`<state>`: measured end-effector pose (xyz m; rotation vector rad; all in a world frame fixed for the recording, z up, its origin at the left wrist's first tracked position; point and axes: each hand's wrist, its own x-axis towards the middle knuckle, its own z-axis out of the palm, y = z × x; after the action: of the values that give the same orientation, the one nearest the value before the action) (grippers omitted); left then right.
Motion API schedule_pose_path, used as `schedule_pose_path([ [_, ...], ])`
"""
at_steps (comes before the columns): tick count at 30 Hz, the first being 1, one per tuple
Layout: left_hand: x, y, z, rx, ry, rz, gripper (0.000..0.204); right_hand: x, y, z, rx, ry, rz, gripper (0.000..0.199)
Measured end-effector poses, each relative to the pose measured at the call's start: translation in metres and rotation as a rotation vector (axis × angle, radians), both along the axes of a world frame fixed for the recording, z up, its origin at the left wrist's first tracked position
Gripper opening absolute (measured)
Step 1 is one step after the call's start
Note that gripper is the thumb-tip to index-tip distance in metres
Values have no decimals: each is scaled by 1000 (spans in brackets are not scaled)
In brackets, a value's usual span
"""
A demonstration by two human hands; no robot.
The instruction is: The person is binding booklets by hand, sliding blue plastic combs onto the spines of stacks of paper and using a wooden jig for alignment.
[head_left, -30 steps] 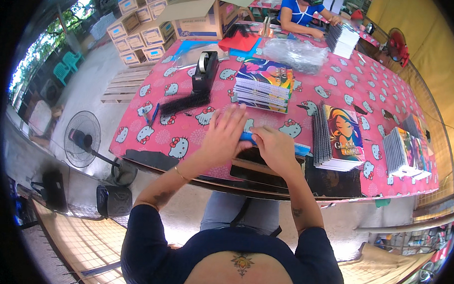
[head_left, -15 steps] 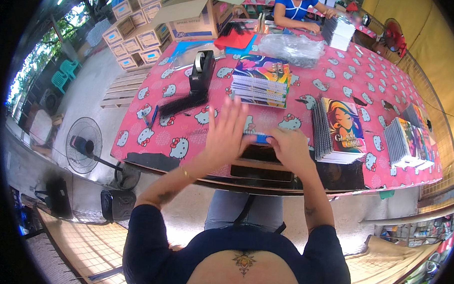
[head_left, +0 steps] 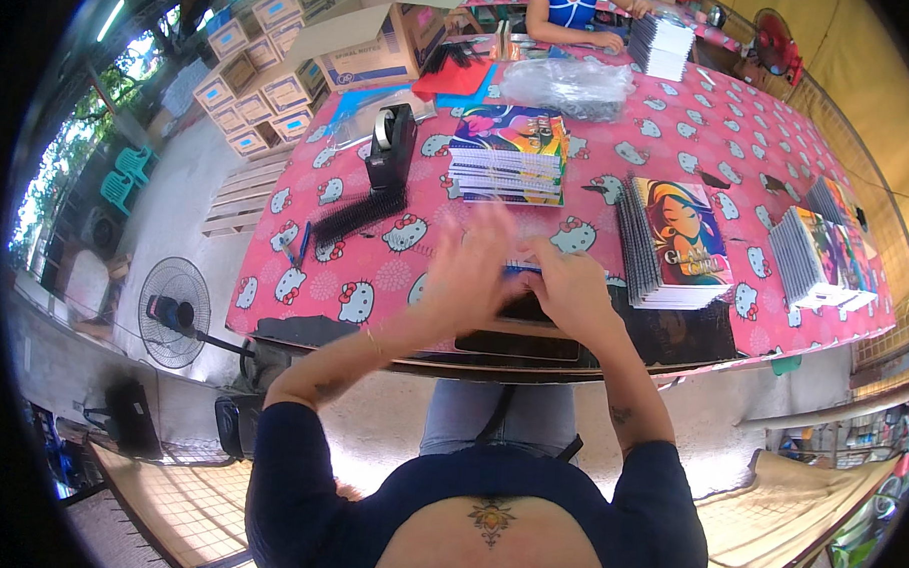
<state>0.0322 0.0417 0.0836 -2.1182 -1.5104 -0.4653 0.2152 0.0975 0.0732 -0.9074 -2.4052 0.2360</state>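
The left hand (head_left: 472,268) hovers with fingers spread, blurred, just above a dark flat notebook (head_left: 521,316) lying at the near edge of the surface (head_left: 375,271). The right hand (head_left: 573,286) is curled, fingertips pinching the notebook's far edge, where a strip of blue shows. The notebook looks thin, light and fairly stiff, probably best taken by its long edges. Just beyond, a stack of spiral-bound notebooks (head_left: 509,166) has a glossy, colourful cover; to the right stands another stack (head_left: 676,242) with wire coils. To the left lie black plastic binding combs (head_left: 357,216) beside a tape dispenser (head_left: 391,142), all on a pink cartoon-print cloth.
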Motion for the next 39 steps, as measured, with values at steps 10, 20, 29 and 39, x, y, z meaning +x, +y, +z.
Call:
schedule_pose_path([
  [10, 0, -9, -10, -180, 92, -201, 82, 43, 4, -53, -758, 902, 95, 60],
  [20, -10, -32, -63, -211, 59, -434, 79, 11, -7, -49, -669, 952, 80, 48],
  [29, -7, -14, -49, -151, 136, -334, 81, 18, 6, -79, -536, 797, 163, 37],
  [39, 2, 26, -3, -11, -9, -123, 79, 27, 3, -53, -769, 668, 189, 25],
])
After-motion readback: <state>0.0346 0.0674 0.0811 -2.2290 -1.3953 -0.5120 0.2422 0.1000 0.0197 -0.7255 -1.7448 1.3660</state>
